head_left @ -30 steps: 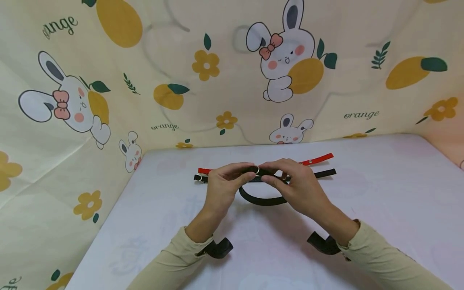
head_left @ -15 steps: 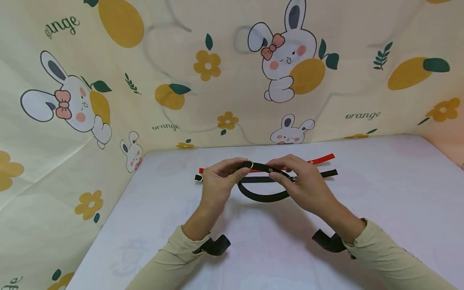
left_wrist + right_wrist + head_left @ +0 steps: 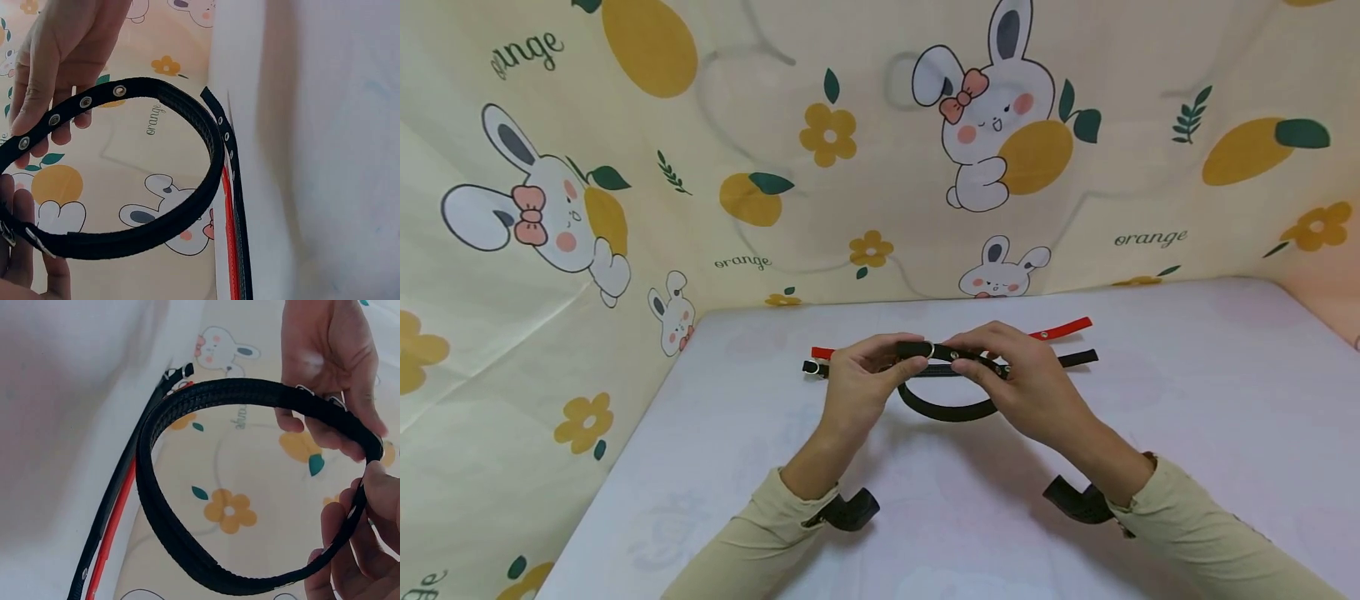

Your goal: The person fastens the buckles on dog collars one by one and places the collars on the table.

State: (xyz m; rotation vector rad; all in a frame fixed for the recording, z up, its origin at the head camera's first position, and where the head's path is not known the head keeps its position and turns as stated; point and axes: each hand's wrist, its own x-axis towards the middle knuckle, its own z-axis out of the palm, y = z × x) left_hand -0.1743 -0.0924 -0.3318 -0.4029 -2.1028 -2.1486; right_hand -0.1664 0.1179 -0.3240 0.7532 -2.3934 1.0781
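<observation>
A black collar (image 3: 951,412) with metal eyelets and a ring is bent into a loop and held up above the table. My left hand (image 3: 863,385) pinches its buckle end between thumb and fingers; a metal ring (image 3: 39,242) shows there in the left wrist view. The strap end with eyelets (image 3: 86,102) is gripped by my right hand (image 3: 1028,379), thumb below and fingers above. In the right wrist view, both hands meet at the right side of the loop (image 3: 187,550), fingertips close together. The buckle is mostly hidden by my left fingers.
Behind the held loop, a second black collar (image 3: 1078,358) and a red collar (image 3: 1067,328) lie stretched out side by side on the white-covered table (image 3: 737,467). A cloth printed with rabbits and oranges (image 3: 880,150) hangs along the back and left.
My hands drew apart, baring an eyelet and strap between them, then my left hand shifted slightly back to the right. The collar stays held in both; the lying collars have not moved.
</observation>
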